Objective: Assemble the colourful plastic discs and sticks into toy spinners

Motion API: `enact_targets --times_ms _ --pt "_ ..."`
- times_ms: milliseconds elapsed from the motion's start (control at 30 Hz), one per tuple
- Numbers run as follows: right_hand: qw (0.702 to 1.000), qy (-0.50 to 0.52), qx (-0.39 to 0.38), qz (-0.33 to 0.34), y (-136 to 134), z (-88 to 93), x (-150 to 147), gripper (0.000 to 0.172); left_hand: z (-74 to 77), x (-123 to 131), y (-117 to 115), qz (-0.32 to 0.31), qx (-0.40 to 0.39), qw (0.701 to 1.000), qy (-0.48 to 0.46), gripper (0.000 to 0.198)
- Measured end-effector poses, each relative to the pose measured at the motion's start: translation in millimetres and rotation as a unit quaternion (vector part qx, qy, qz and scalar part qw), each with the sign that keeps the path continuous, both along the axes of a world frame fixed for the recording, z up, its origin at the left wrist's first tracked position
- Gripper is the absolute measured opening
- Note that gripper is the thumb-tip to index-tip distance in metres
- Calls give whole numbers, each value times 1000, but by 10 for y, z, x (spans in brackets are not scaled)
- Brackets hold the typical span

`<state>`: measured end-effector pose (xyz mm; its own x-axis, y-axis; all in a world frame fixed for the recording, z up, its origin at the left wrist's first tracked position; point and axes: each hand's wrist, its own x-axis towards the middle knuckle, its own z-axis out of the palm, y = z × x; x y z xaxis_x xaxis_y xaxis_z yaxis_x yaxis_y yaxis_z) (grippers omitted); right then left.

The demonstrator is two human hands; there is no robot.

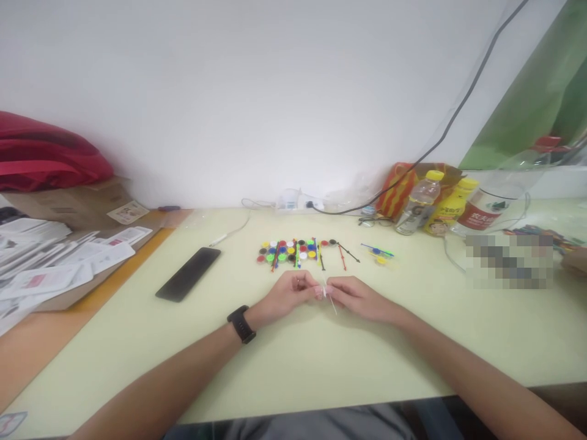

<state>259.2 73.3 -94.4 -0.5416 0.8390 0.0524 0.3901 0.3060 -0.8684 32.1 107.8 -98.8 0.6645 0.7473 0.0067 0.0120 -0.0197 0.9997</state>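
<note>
My left hand (pixel 293 291), with a black watch on the wrist, pinches a small white piece in front of me. My right hand (pixel 360 298) closes its fingertips on the same piece from the other side. A thin white stick (pixel 334 305) passes through or beside the piece; which one I cannot tell. Just beyond my hands lie several small coloured discs (pixel 290 250) in rows, with coloured sticks laid across them. A red stick (pixel 342 257) and a black stick (pixel 350 253) lie to their right. Farther right is a small group with a blue stick (pixel 373 250) and a yellow disc (pixel 380 261).
A black phone (pixel 188 274) lies left on the pale table (pixel 270 373). Papers (pixel 59 269) and a cardboard box (pixel 73 206) fill the far left. Back right stand a clear bottle (pixel 418 205), a yellow bottle (pixel 450 208) and a large jug (pixel 487 205). A dark cable (pixel 440 137) runs to the wall socket.
</note>
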Motion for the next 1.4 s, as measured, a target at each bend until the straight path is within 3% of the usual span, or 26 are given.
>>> enact_targets --times_ms 233,367,433,500,567,667,1000,1200,1400 --pt "998 47 -29 -28 47 34 53 43 -22 -4 41 40 9 999 22 35" --pt "987 -66 70 -130 142 41 219 36 -49 -4 57 64 -2 998 19 34" --pt "948 -196 127 -218 209 50 355 30 -56 -4 59 70 -5 997 17 33" --pt "891 -326 135 -284 274 61 506 26 -54 -5 57 73 -5 997 17 31" --pt "844 -417 110 -318 328 65 651 28 -48 -7 54 73 -4 997 21 31" --pt "812 -477 72 -328 379 42 811 29 -42 -11 50 71 -6 997 28 31" --pt "825 -479 39 -298 409 -37 951 29 -56 -8 56 66 -8 997 26 32" --pt "803 -510 45 -306 421 -69 895 34 -53 -1 59 63 -8 998 26 34" --pt "799 -511 41 -315 454 -80 863 35 -46 -4 58 63 -10 998 27 31"
